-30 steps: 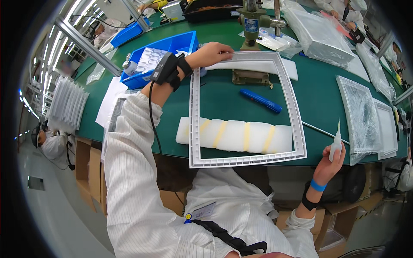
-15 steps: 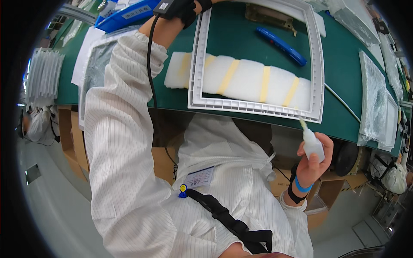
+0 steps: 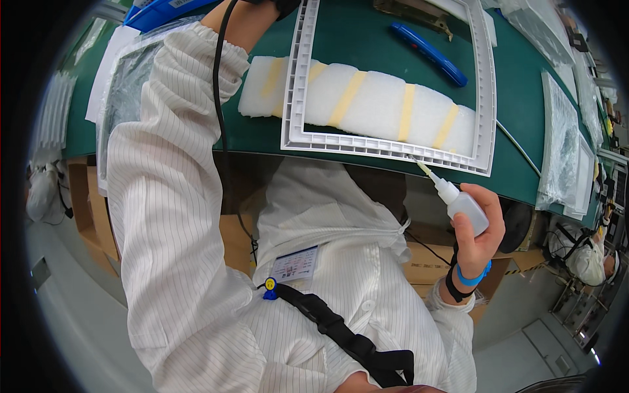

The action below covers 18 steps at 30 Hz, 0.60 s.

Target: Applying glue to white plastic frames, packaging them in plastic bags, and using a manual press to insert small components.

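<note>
White plastic frame (image 3: 386, 152) flat on green bench (image 3: 255, 139), squeeze bottle (image 3: 466, 211) nozzle at its near rail.
R hand (image 3: 481, 234) has bottle tilted, fingers curled round one side, thumb on the other; tip (image 3: 419, 163) at or just off the rail approx mid-to-right, contact hard to tell. L hand cut off by top edge, can't tell fingers; only L wrist (image 3: 244, 21) shows. Foam strip w/ yellow tape (image 3: 375, 105) and blue marker (image 3: 429, 54) inside frame opening, foam running out past L rail.
</note>
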### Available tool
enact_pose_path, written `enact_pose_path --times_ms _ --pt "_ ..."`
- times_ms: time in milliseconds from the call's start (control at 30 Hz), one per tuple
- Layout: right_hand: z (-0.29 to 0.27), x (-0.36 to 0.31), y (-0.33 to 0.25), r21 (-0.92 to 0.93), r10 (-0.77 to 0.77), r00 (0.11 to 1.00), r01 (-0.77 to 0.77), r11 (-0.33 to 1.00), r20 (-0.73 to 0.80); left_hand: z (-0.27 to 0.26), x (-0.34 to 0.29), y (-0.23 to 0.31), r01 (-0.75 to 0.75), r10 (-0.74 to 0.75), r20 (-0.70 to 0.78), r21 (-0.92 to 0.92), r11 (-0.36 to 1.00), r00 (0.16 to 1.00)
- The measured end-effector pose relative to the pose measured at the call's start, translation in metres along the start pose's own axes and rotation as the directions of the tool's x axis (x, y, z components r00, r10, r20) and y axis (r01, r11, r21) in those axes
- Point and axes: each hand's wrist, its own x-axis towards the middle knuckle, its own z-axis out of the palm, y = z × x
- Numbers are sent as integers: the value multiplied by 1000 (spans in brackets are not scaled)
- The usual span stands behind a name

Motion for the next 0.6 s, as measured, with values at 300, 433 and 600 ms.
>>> enact_pose_path --times_ms 300,433,600 --pt "-2 11 -41 -376 -191 976 216 901 104 -1 -1 -2 8 -8 -10 -6 1000 1000" --pt "-1 11 -46 -398 -201 973 229 889 112 -1 1 1 3 -3 -7 2 1000 1000" --pt "2 10 -46 -388 -190 975 220 895 115 -3 -2 -1 29 -30 35 14 999 999"
